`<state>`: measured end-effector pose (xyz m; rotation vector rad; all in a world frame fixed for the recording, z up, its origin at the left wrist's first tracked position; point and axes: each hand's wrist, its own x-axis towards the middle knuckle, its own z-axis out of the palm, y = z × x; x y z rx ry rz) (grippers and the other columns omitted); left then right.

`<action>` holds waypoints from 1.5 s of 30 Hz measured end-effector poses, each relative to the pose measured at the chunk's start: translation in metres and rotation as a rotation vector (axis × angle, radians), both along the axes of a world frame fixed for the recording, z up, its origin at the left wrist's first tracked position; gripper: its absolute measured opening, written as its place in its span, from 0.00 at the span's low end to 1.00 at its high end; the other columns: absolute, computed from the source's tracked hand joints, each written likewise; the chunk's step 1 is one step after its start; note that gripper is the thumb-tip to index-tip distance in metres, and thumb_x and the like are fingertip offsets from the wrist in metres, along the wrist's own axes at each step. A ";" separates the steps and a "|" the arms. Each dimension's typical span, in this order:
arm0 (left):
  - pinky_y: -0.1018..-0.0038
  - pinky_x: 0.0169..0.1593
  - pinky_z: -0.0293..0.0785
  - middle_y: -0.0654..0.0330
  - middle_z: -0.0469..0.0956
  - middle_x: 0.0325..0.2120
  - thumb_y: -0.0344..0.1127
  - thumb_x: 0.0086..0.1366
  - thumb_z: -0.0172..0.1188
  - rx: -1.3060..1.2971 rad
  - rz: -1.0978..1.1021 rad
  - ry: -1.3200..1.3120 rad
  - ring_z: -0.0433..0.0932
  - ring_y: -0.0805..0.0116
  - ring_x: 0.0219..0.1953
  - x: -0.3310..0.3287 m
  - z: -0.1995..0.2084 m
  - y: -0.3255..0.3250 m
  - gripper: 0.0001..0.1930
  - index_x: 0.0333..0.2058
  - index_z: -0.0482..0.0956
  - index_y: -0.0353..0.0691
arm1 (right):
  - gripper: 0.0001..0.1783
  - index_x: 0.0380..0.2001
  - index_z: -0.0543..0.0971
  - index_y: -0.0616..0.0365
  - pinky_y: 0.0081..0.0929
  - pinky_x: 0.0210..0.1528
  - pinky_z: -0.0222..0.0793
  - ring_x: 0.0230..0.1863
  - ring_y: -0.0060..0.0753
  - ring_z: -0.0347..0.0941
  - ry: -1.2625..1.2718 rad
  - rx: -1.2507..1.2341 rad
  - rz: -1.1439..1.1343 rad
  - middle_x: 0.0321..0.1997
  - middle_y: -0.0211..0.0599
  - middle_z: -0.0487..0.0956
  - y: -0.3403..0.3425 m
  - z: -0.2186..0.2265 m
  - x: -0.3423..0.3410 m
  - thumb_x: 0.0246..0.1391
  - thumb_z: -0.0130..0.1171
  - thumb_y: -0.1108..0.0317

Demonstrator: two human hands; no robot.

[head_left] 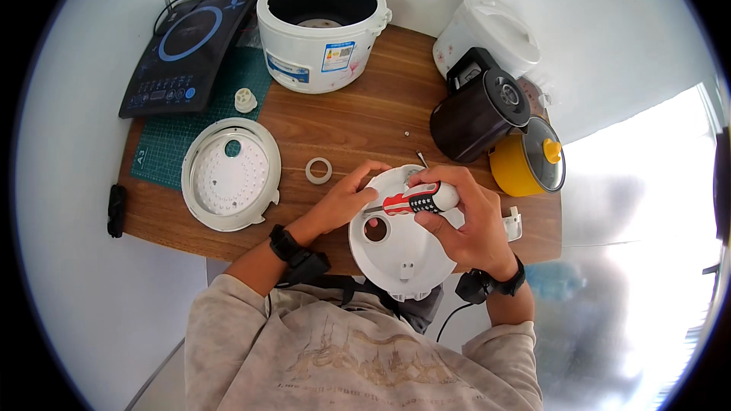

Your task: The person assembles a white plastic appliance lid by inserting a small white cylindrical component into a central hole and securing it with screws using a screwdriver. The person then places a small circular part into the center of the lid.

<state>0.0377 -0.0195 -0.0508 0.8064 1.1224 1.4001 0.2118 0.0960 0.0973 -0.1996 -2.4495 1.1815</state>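
My right hand [480,220] is wrapped around the thick handle of a red, black and white screwdriver [411,200]. Its shaft points left, over the inside of a white round plastic lid cover [405,247]. The cover lies at the table's front edge, overhanging slightly toward me, with a round hole on its left side. My left hand [346,199] closes on the cover's upper left rim, thumb on top near the screwdriver's tip. Whether the tip sits on a screw is too small to tell.
Left of my hands lie a white ring [311,172], a round inner lid [196,182] and a white valve piece [245,101] on a green mat [164,140]. Behind stand a rice cooker body [358,72], induction cooker [145,91], dark kettle [464,121] and yellow pot [510,167].
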 end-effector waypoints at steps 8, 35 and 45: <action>0.75 0.52 0.75 0.56 0.74 0.51 0.30 0.71 0.48 -0.008 0.002 0.038 0.75 0.73 0.50 0.000 -0.005 0.002 0.22 0.63 0.63 0.41 | 0.23 0.50 0.75 0.58 0.27 0.45 0.76 0.41 0.35 0.82 0.028 -0.031 -0.041 0.44 0.41 0.83 0.006 0.004 0.008 0.52 0.70 0.73; 0.75 0.36 0.73 0.60 0.80 0.37 0.32 0.61 0.68 0.124 0.168 0.959 0.77 0.70 0.35 0.024 0.083 -0.006 0.15 0.47 0.81 0.39 | 0.25 0.54 0.67 0.62 0.33 0.58 0.73 0.55 0.37 0.76 0.403 -0.471 -0.160 0.53 0.49 0.77 0.030 0.010 0.069 0.56 0.67 0.75; 0.80 0.36 0.80 0.58 0.84 0.38 0.33 0.69 0.61 -0.030 0.233 0.386 0.84 0.70 0.39 0.031 0.070 0.006 0.09 0.45 0.79 0.36 | 0.26 0.54 0.67 0.61 0.36 0.59 0.73 0.55 0.40 0.76 0.489 -0.339 -0.168 0.52 0.51 0.76 0.038 0.000 0.084 0.56 0.67 0.74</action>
